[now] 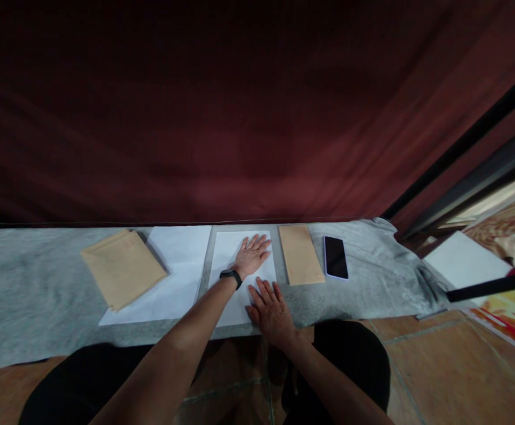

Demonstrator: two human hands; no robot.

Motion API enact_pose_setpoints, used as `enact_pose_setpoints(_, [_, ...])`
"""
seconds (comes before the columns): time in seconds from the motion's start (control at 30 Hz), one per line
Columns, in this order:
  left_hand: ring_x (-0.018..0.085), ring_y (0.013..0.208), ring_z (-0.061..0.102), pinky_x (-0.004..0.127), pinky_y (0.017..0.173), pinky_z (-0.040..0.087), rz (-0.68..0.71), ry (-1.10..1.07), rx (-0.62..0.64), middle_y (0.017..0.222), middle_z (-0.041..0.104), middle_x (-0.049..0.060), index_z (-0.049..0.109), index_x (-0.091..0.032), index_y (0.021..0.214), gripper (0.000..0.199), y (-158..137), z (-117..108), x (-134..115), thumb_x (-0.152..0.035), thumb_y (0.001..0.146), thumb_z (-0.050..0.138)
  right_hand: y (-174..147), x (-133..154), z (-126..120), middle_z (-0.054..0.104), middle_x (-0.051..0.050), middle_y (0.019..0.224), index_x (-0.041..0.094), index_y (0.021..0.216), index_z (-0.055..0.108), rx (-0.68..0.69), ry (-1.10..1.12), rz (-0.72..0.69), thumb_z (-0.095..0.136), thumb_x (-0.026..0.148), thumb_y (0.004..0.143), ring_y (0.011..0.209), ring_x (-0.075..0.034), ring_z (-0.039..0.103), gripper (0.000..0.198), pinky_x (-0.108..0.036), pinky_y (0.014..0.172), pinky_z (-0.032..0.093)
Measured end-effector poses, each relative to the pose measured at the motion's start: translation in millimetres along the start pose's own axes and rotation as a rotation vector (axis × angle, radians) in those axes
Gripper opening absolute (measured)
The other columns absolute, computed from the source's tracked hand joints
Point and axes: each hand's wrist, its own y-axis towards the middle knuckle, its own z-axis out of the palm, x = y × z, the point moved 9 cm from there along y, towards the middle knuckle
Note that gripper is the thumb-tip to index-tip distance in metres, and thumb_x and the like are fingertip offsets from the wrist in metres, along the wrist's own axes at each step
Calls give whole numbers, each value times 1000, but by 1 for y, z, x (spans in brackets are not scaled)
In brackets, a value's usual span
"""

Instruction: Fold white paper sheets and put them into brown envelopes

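Observation:
My left hand (252, 256), with a dark band on its wrist, lies flat with fingers spread on a white sheet of paper (224, 254). Closer to me, my right hand (270, 310) rests on the sheet's lower right part, fingers out and holding nothing. Left of this sheet is larger white paper (175, 295), partly covered by a stack of brown envelopes (123, 267). Just right of the sheet lies another brown envelope (300, 255). Part of the white sheet is hidden under my hands and left forearm.
A dark-screened phone (336, 258) lies right of the single envelope. Grey cloth (372, 277) covers the narrow table. A dark red curtain (257, 130) hangs behind it. Black bars (465, 136) and a white box-like object (465, 262) stand at the right, above tiled floor.

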Motion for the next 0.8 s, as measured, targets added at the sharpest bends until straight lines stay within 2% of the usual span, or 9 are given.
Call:
enact_pose_setpoints(0.1, [24, 154, 27, 46, 125, 22, -48, 11, -7, 164, 36, 4, 40, -27, 155, 54, 2, -8, 18, -43, 105, 31, 1, 0, 0, 43, -12, 159, 21, 151, 47, 16, 0, 1, 47, 40, 105, 147, -28, 39, 50, -50, 122, 28])
enact_pose_setpoints(0.17, [26, 153, 28, 46, 124, 24, -83, 23, -9, 164, 35, 7, 41, -23, 155, 54, -14, -10, 29, -43, 105, 32, 1, -1, -1, 44, -12, 158, 21, 150, 48, 29, 14, 12, 47, 43, 105, 146, -28, 40, 50, -50, 122, 29])
enact_pose_setpoints(0.23, [27, 153, 29, 47, 124, 24, -83, 28, -25, 164, 35, 9, 42, -22, 154, 55, -45, -10, 30, -43, 105, 33, 2, -3, 0, 45, -12, 157, 21, 149, 50, 45, 28, 27, 47, 44, 104, 146, -28, 41, 50, -50, 122, 28])
enact_pose_setpoints(0.37, [23, 151, 33, 46, 125, 25, 34, 39, -114, 162, 40, 6, 41, -25, 154, 52, -133, -8, 2, -40, 106, 30, 2, -4, 2, 42, -11, 159, 25, 149, 50, 80, 28, 30, 47, 43, 104, 146, -28, 41, 48, -51, 122, 27])
enact_pose_setpoints(0.5, [26, 150, 35, 48, 123, 31, 17, 66, -176, 161, 40, 11, 42, -19, 154, 57, -199, -14, -11, -46, 104, 35, 0, -4, 3, 37, -10, 162, 26, 152, 46, 110, -4, 14, 46, 39, 105, 147, -27, 40, 49, -50, 122, 26])
enact_pose_setpoints(0.67, [29, 149, 37, 50, 120, 36, -32, 79, -194, 159, 42, 15, 46, -16, 151, 57, -233, -23, -4, -45, 102, 41, -9, -13, -4, 38, -12, 161, 22, 152, 46, 90, -55, 46, 47, 38, 104, 147, -28, 40, 50, -50, 122, 27])
enact_pose_setpoints(0.8, [30, 146, 42, 47, 119, 37, -33, 80, -114, 157, 45, 17, 50, -13, 147, 54, -242, -26, -3, -39, 100, 46, -20, -18, -11, 38, -13, 161, 20, 153, 44, 106, -30, -24, 53, 41, 102, 149, -27, 37, 56, -49, 123, 28])
